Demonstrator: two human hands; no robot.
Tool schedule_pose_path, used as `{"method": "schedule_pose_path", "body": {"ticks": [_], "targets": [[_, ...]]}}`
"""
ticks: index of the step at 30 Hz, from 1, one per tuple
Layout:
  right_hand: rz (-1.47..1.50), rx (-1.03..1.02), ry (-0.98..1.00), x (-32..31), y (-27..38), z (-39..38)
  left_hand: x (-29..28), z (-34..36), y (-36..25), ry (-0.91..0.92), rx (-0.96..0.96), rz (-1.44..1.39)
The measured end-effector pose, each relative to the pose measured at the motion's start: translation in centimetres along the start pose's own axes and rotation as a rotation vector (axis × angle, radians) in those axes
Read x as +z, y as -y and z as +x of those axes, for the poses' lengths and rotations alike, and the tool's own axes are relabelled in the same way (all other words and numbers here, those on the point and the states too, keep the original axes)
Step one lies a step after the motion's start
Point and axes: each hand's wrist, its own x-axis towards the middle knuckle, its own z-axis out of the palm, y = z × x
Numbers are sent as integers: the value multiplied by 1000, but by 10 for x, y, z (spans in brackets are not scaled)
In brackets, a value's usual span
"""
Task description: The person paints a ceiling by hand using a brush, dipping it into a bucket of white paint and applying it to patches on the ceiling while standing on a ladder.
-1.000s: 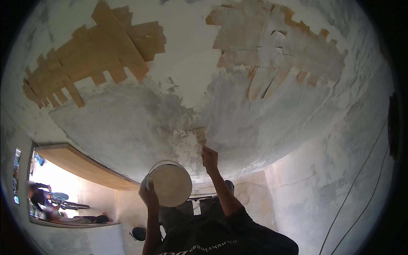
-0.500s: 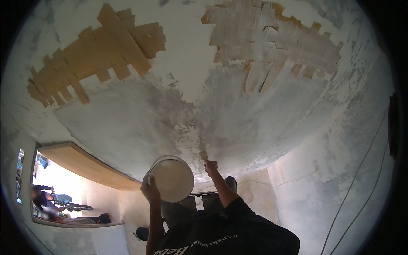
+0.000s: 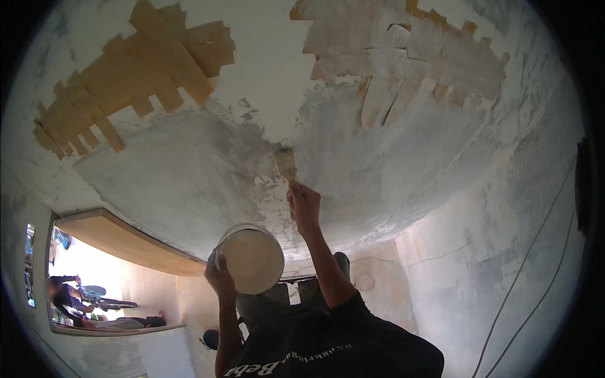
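My left hand [image 3: 219, 277] grips the side of a round bucket [image 3: 252, 261] filled with a pale, creamy liquid; its thin handle loops over the far rim. Wrapped round the handle of a flat brush [image 3: 286, 162], my right hand [image 3: 305, 205] is raised in front of me. The bristle end meets the wall [image 3: 365, 189], where rough pale patches run down between greyish areas. Strips of brown paper [image 3: 403, 60] coated with a whitish film cover the upper right of the wall. Bare brown paper strips [image 3: 132, 75] overlap at the upper left.
A wooden door panel [image 3: 126, 242] stands beside a bright opening at the left. Through it, people [image 3: 66, 296] and a bicycle [image 3: 104, 299] are visible. Two loose cables [image 3: 526, 277] run down the right side. A dark round object [image 3: 211, 339] lies low, left of my arm.
My right hand has lifted the brush from low on the wall to higher up, slightly leftward. The bucket in my left hand has shifted a little to the left and upward.
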Motion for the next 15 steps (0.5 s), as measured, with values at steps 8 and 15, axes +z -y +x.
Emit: {"method": "schedule_pose_path", "body": {"ticks": [8,15], "targets": [[42,-28,48,-17,-21,17,4,9,12,-1,-9,-44],[4,398,-76,-84,-196,31,4,6,9,21,-1,-5]]}}
